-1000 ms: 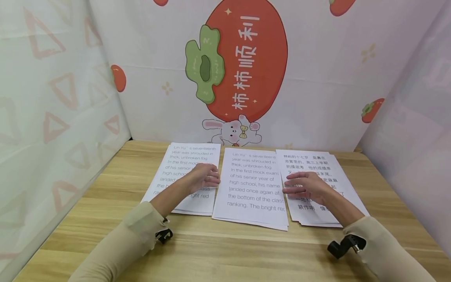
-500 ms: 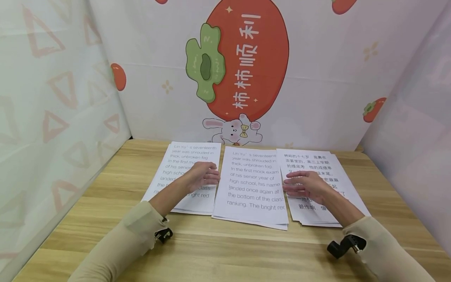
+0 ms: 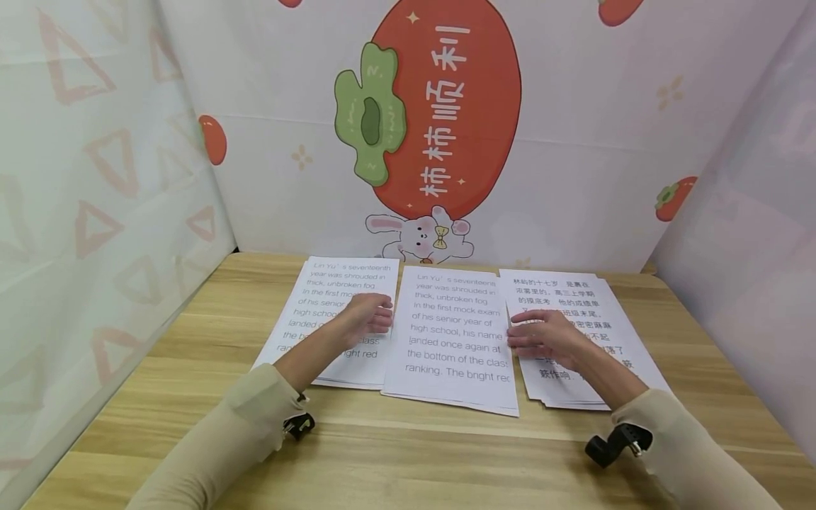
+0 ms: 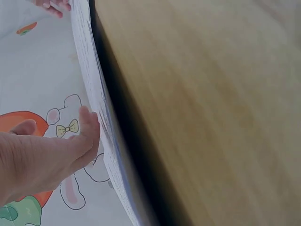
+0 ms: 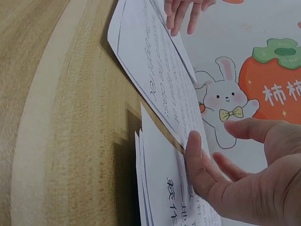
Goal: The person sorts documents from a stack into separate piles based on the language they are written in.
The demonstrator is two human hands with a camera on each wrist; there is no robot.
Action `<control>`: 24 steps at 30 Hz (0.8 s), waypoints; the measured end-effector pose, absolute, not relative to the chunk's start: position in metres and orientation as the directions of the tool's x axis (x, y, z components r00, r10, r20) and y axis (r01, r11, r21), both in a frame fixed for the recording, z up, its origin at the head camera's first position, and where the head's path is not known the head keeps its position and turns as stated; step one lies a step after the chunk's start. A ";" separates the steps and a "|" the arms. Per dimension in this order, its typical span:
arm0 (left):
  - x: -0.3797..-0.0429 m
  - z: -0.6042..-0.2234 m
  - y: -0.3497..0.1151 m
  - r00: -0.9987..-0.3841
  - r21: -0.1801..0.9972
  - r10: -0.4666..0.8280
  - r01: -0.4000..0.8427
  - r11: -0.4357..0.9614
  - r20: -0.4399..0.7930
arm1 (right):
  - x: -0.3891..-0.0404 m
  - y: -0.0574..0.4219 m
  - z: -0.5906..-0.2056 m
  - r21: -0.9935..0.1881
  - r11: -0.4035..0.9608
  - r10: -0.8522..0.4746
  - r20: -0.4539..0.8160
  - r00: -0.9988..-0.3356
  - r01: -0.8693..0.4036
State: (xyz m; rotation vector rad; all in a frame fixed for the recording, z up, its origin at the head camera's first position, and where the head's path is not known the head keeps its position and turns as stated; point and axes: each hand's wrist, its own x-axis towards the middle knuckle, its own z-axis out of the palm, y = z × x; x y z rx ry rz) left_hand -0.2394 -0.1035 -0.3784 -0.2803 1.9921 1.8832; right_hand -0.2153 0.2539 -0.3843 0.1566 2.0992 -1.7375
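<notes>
Three stacks of printed paper lie side by side on the wooden table. My left hand (image 3: 365,319) is over the left stack (image 3: 344,368), its fingers (image 4: 89,127) pointing at the left edge of the middle stack (image 3: 452,340). Across from it, my right hand (image 3: 545,335) is over the right stack (image 3: 564,389), fingertips at the middle stack's right edge. Whether the fingers press on that edge is hard to tell. Both hands have relaxed, slightly bent fingers and grip nothing. Left and middle stacks carry English text; the right one shows Chinese characters.
A wooden tabletop (image 3: 408,460) extends in front of the stacks. Behind stands a white backdrop (image 3: 274,198) printed with a persimmon and a rabbit, with patterned fabric walls at both sides. Black camera mounts (image 3: 618,445) hang from both wrists.
My right hand has shifted slightly left, and the middle stack's top sheet has slid a little left, lining up more closely with the sheets beneath. The left hand has barely moved.
</notes>
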 end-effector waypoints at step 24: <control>-0.244 -0.379 -0.107 -0.884 0.891 0.113 -0.451 0.042 -0.453 | -0.214 0.253 -0.379 -0.905 0.203 -0.126 -0.404 -0.906 0.375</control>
